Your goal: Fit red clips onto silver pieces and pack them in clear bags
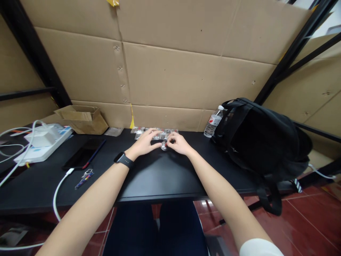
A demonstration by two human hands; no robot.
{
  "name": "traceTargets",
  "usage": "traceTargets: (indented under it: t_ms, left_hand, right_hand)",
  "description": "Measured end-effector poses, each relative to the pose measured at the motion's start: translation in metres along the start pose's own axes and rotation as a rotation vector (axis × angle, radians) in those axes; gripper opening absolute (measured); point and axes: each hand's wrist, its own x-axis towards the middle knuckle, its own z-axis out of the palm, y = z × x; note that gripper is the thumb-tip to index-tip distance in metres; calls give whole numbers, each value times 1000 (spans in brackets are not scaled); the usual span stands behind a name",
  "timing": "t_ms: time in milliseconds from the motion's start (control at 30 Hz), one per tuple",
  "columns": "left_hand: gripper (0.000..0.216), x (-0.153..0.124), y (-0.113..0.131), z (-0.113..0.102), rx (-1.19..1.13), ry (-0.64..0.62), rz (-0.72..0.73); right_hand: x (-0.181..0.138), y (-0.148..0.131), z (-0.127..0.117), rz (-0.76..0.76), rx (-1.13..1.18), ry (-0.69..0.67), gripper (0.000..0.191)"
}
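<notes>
Both my arms reach out over a black table [165, 174]. My left hand [145, 142], with a black watch [123, 159] on its wrist, has its fingers stretched forward toward a small clear packet with a red bit [164, 145]. My right hand [179, 142] is curled, its fingertips pinching that same small packet. Just beyond the hands lie several clear plastic bags of small parts [156, 132] near the cardboard wall.
A black backpack [262, 142] and a water bottle [214, 122] stand at the right. At the left lie a black phone [84, 154], a pen, a key ring [84, 177], a white power strip with chargers [44, 140], white cables and an open cardboard box [82, 119].
</notes>
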Motion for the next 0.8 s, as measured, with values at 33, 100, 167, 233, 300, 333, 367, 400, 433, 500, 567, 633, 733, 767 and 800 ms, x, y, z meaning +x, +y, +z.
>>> traceTargets:
  t_ms: [33,100,167,233,300,333,367,400,433,500,567,633,733,767,800]
  left_hand:
    - [40,0,-6,-6,12,23,-21]
    - [28,-3,-21,-17,51,23,-74]
    - [24,-7,-37,-24,75,-45,-126]
    - [21,-12,-50,-28,59,-162,-167]
    - [20,-15,-58,-29,21,-264,-199]
    - [20,-17,-59,-29,3,-298,-210]
    - [20,-17,-59,-28,-10,-321,-217]
    - [19,-18,-59,-26,-16,-335,-220]
    - [19,-17,-58,-24,-15,-348,-220]
    - [17,-16,-55,-18,7,-366,-214]
    - [15,-15,-51,-12,35,-365,-215]
    - [13,-13,-48,-6,42,-353,-222]
    - [13,-12,-39,0,42,-319,-219]
    - [13,-11,-36,2,40,-303,-214]
    - [13,-11,-33,2,32,-285,-210]
  right_hand:
    - [0,0,-1,-5,-44,-25,7]
    - [-1,1,-3,-7,-104,-67,8]
    - [-2,2,-6,-4,-130,-117,10]
    - [-3,4,-12,15,-143,-167,10]
    - [-4,6,-20,56,-176,-197,7]
    - [-5,8,-25,82,-203,-204,6]
    - [-6,10,-31,106,-235,-212,10]
    - [-7,12,-36,128,-267,-228,18]
    - [-8,15,-42,150,-294,-257,27]
    - [-10,19,-50,196,-326,-336,41]
    - [-12,23,-56,243,-324,-398,46]
    - [-13,25,-58,281,-302,-420,44]
    - [-13,25,-58,294,-284,-402,40]
    - [-13,25,-57,288,-287,-396,38]
    - [-12,24,-56,280,-293,-392,36]
